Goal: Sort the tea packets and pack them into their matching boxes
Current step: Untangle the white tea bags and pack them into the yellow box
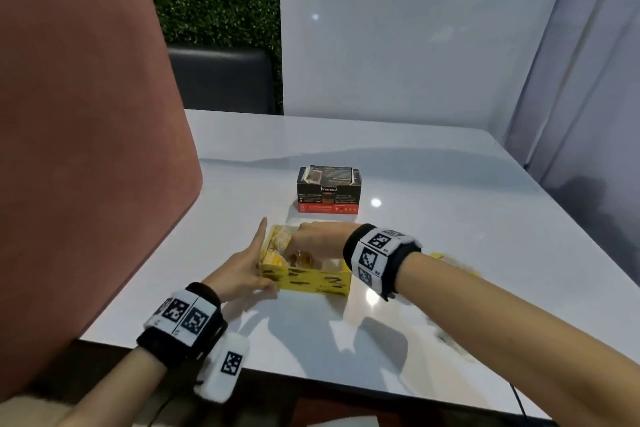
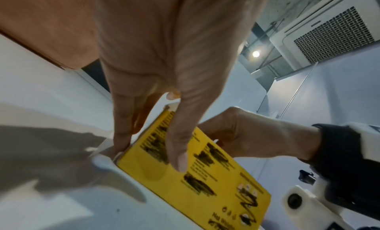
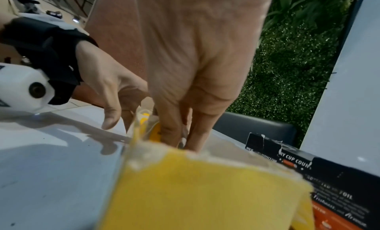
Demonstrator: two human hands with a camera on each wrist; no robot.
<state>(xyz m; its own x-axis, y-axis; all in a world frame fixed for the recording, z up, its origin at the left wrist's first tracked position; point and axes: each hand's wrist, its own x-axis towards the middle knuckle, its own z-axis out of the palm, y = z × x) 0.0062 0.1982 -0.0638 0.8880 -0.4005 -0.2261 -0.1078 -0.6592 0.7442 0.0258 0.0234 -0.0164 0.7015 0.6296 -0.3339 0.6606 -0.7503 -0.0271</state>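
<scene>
Head view shows my left hand [image 1: 244, 270] braced flat against the left end of the yellow box [image 1: 309, 279], fingers straight, thumb lying on its printed front wall. That box sits open on the white table [image 1: 433, 184] close to me. My right hand [image 1: 317, 239] reaches down inside it, fingers dipped among the yellow tea packets [image 1: 277, 246] (whether they actually pinch one I cannot tell, since the box wall hides the tips). Just behind the yellow box stands the black box [image 1: 328, 192], open too, with dark packets [image 1: 327, 174] standing upright in it. A few more yellow packets [image 1: 450, 262] lie on the table beyond my right wrist, blurred.
</scene>
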